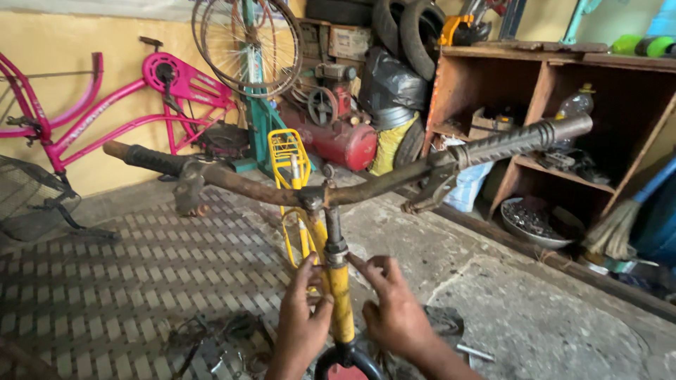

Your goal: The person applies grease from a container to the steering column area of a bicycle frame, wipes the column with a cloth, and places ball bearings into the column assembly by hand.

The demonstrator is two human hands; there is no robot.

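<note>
Near the bottom centre, the left hand [301, 325] and the right hand [396, 309] flanked the yellow head tube [341, 299] of an upturned-looking bicycle, fingertips touching its top collar, fingers loosely apart rather than clamped. The rusty handlebar [338, 184] spanned left to right just beyond, with a red compressor [338, 137] far behind.

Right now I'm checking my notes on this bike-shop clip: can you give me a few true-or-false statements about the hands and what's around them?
1. Both hands touch the yellow bicycle's head tube. True: left hand and right hand are on either side of it.
2. The handlebar is shiny chrome. False: it looks rusty, with dark grips.
3. A pink bicycle frame stands by the wall. True.
4. The red compressor sits inside the wooden shelf. False: it is on the floor beside it.
</note>
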